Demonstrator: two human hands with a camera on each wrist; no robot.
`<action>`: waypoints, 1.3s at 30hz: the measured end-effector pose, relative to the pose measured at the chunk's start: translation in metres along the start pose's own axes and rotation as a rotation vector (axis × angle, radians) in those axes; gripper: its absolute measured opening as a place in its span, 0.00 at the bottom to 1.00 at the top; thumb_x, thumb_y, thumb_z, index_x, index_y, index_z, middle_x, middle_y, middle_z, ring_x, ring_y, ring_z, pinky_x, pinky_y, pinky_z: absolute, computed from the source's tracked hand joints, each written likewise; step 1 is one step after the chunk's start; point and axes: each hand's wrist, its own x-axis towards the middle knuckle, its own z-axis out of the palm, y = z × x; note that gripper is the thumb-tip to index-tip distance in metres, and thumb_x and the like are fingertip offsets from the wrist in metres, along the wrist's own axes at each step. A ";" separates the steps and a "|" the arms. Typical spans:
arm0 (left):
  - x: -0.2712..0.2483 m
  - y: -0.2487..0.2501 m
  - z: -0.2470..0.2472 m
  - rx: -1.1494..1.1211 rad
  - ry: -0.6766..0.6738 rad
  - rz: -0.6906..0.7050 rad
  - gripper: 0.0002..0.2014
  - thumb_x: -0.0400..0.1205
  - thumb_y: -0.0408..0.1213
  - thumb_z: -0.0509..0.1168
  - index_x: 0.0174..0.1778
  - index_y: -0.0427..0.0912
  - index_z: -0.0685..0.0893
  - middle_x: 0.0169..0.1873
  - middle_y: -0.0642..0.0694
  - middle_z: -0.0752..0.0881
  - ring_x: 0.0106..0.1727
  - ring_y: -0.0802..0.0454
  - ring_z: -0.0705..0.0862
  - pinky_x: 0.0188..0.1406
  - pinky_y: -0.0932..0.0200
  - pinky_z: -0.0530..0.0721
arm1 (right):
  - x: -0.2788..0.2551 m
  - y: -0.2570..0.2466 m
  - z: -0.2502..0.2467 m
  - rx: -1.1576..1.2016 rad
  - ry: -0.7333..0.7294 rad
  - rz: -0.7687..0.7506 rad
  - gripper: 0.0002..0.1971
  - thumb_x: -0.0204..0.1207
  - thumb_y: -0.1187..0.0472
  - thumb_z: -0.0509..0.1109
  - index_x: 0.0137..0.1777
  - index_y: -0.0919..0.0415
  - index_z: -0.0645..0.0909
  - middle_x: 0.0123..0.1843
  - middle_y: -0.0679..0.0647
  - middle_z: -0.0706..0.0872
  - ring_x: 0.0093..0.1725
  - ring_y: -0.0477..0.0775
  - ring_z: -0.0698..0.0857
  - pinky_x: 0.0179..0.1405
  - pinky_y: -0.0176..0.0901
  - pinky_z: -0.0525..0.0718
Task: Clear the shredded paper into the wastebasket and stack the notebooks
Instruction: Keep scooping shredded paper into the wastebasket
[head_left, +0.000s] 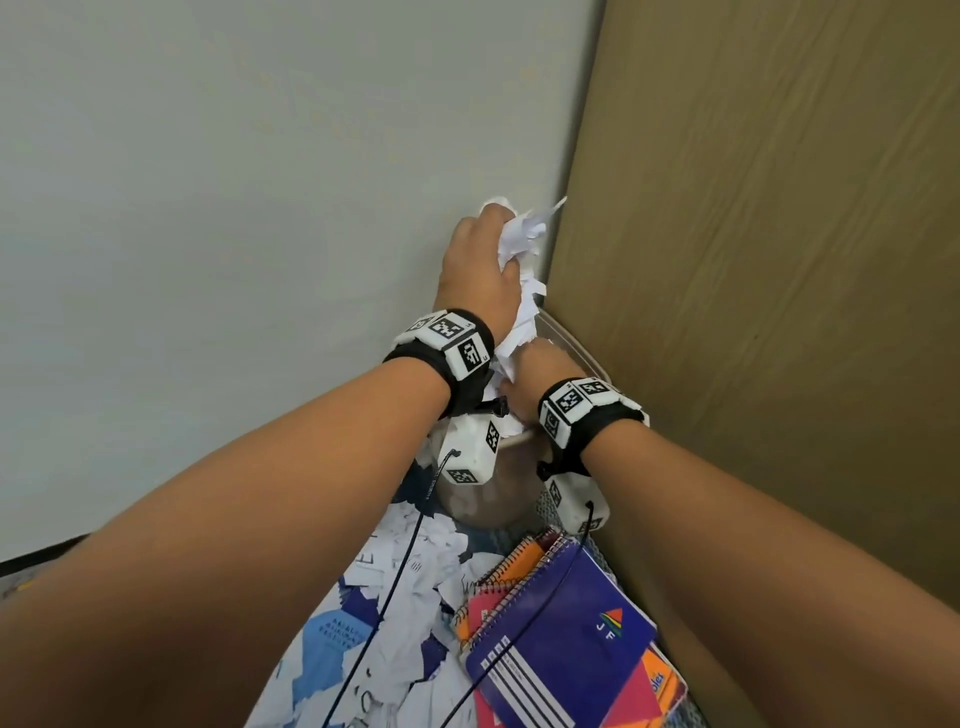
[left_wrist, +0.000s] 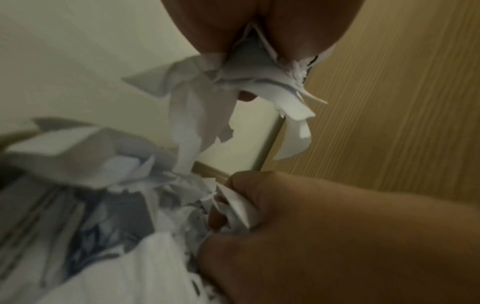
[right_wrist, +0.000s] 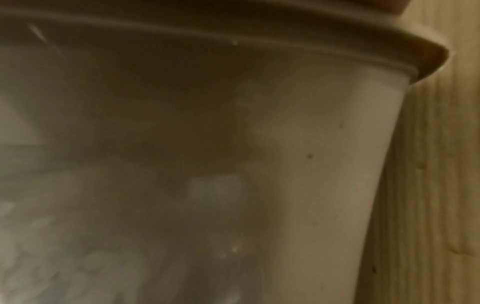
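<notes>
My left hand (head_left: 485, 254) is raised in the corner and grips a bunch of white shredded paper (head_left: 524, 234), which trails down in strips (left_wrist: 197, 123). Just below it, my right hand (head_left: 535, 374) has its fingers (left_wrist: 233, 205) curled round more paper above the translucent wastebasket (head_left: 488, 499), whose rim and wall (right_wrist: 337, 144) fill the right wrist view. More shredded paper (head_left: 415, 571) lies spread in front of the basket. A purple spiral notebook (head_left: 566, 634) lies on pink and orange notebooks (head_left: 654, 686) at the lower right.
A white wall (head_left: 234, 208) stands to the left and a wooden panel (head_left: 779, 260) to the right, meeting right behind the basket. Thin black cables (head_left: 395, 582) hang from both wrist cameras across the paper and notebooks.
</notes>
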 end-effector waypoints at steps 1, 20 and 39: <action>0.000 -0.003 0.004 0.006 0.002 -0.007 0.19 0.79 0.27 0.61 0.67 0.41 0.76 0.52 0.42 0.77 0.48 0.51 0.74 0.45 0.65 0.70 | 0.000 0.000 0.001 -0.027 -0.027 0.010 0.26 0.71 0.44 0.60 0.63 0.59 0.77 0.63 0.61 0.79 0.65 0.66 0.79 0.61 0.54 0.80; -0.002 -0.043 0.025 0.755 -1.150 -0.365 0.33 0.85 0.42 0.57 0.85 0.48 0.49 0.83 0.40 0.56 0.81 0.42 0.60 0.66 0.54 0.67 | 0.013 0.011 0.015 0.010 -0.087 0.093 0.44 0.66 0.34 0.68 0.78 0.56 0.61 0.74 0.59 0.73 0.72 0.69 0.71 0.69 0.63 0.75; 0.002 -0.010 0.001 0.831 -1.128 -0.127 0.25 0.87 0.41 0.55 0.82 0.47 0.64 0.78 0.41 0.70 0.74 0.43 0.72 0.67 0.55 0.69 | 0.011 0.006 0.019 -0.108 -0.257 0.047 0.30 0.65 0.42 0.70 0.66 0.54 0.78 0.64 0.56 0.83 0.61 0.61 0.83 0.56 0.50 0.82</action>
